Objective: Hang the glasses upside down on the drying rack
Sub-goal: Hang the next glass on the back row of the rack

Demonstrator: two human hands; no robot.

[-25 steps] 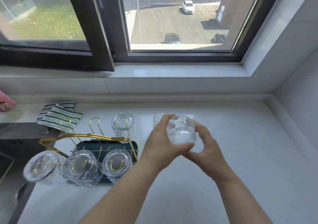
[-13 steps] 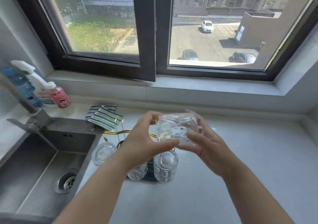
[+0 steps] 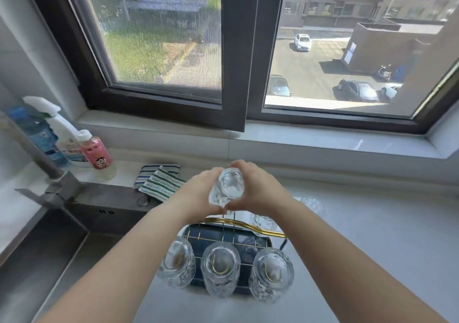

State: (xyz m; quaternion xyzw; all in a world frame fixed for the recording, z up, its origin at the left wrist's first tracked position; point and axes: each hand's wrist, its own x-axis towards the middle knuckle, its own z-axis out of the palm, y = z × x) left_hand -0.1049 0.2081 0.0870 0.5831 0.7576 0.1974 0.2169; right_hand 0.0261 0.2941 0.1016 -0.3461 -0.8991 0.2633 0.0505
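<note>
Both hands hold one clear textured glass (image 3: 227, 188) upside down, base toward me, above the back of the drying rack (image 3: 238, 233). My left hand (image 3: 196, 196) grips its left side and my right hand (image 3: 263, 191) its right side. The rack has gold wires over a dark tray. Three glasses hang upside down on its front pegs: left (image 3: 176, 263), middle (image 3: 220, 268), right (image 3: 271, 273). Another glass (image 3: 263, 221) is partly hidden under my right wrist at the rack's back right. One more glass (image 3: 311, 204) stands on the counter to the right.
A steel sink (image 3: 49, 248) and faucet (image 3: 47, 171) lie to the left. Spray bottles and a pink bottle (image 3: 95, 150) stand behind the sink. Striped cloths (image 3: 159, 181) lie behind the rack. An open window frame (image 3: 233, 74) juts over the sill. White counter (image 3: 372, 248) extends right.
The glass has turned from lying sideways to upside down and moved down toward the rack's back row, both hands with it. The view has tilted to look down on the rack.
</note>
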